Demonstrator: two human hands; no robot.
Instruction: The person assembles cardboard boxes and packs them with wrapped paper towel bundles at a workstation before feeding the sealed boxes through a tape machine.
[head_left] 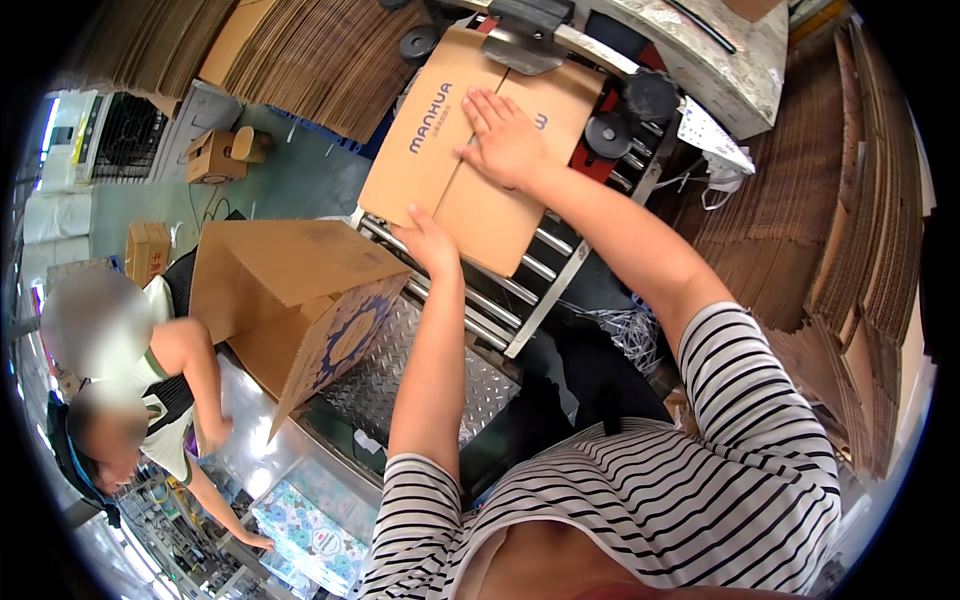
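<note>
A closed brown cardboard box (pixel 410 165) lies on a roller conveyor (pixel 535 262), its far end under a metal plate (pixel 524 50) of the machine. The two top flaps meet along a middle seam. My right hand (pixel 507 140) lies flat on top, fingers spread across the seam. At the near left edge of the box, my left hand (pixel 432 243) presses with its thumb up at the edge; its other fingers show only in part. Left of my left forearm stands an open cardboard box (pixel 290 255), tilted, with raised flaps.
Black rollers (pixel 607 135) flank the conveyor. Flattened cardboard stacks (pixel 790 200) stand at the right, more cardboard (pixel 310 60) at the far left. A metal tread plate (pixel 400 345) lies beside the conveyor. At the left, two people (pixel 165 400) work near blue patterned packages (pixel 305 530).
</note>
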